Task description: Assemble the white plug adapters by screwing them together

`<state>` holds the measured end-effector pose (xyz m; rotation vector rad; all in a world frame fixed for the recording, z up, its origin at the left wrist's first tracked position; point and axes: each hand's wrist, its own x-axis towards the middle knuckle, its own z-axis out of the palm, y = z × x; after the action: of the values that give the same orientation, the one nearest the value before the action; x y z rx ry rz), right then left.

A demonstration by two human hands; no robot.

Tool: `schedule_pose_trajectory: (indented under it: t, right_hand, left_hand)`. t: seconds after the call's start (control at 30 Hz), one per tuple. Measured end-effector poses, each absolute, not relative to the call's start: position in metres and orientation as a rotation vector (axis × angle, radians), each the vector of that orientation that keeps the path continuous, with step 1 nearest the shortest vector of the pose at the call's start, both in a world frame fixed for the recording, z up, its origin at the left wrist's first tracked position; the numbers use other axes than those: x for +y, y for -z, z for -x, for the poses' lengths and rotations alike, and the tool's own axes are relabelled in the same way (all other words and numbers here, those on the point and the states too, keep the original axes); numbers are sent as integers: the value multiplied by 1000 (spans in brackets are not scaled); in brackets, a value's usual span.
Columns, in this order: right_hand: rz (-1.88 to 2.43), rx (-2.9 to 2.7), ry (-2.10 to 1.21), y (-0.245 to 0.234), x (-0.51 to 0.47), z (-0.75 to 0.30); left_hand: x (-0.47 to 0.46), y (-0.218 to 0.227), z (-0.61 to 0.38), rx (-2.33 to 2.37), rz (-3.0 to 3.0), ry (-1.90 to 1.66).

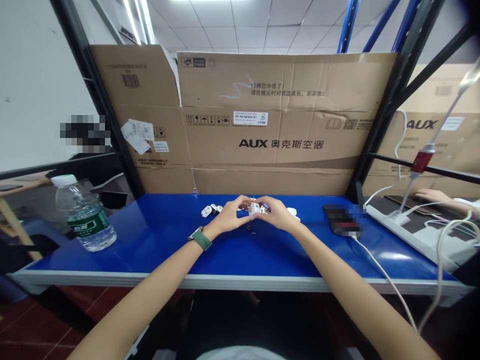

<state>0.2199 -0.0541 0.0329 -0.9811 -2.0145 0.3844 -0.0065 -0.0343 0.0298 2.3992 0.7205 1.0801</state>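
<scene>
Above the blue tabletop [232, 255], a small white block-shaped plastic piece [254, 209] is pinched between my two hands. My left hand [229, 216], below a green watch band, grips its left side with thumb and fingers. On the other side, my right hand [279, 214] has its thumb and fingertips closed on the same piece. Small shiny bits show beside the right fingertips, too small to name. White parts with dark spots [206, 211] lie left of my left hand. Other white parts [293, 212] lie partly hidden behind my right hand. Tiny dark bits [249, 228] rest below the fingers.
A water bottle [86, 220] stands at the left edge. To the right lie a dark blurred device [341, 220] with a white cable and a white power strip [403, 240]. Cardboard [270, 175] walls the back. Another person's hand [431, 195] is at far right.
</scene>
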Motion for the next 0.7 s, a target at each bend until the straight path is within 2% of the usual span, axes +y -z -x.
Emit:
schedule_pose_trajectory:
  t: [0.27, 0.7]
  right_hand:
    - [1002, -1969, -359, -39, -55, -220]
    - [949, -1927, -307, -39, -53, -222]
  left_hand:
    - [-36, -29, 3, 608, -2210, -1056]
    - [-35, -28, 3, 628, -2285, -1134]
